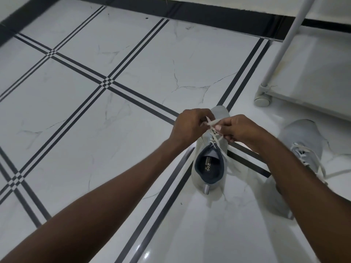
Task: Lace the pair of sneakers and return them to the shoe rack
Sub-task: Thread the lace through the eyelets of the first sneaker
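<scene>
A light grey sneaker (209, 179) with a dark blue lining stands on the floor, heel toward me. Above its tongue, my left hand (190, 126) and my right hand (237, 130) both pinch the white lace (212, 122), which runs down into the eyelets. A second grey sneaker (302, 141) lies to the right, partly hidden behind my right forearm, its white lace trailing loose on the floor.
A white shoe rack (281, 54) with a slanted pole and a round foot (263, 100) stands at the upper right. The floor is glossy white marble tile with black stripes; a black skirting runs along the far wall.
</scene>
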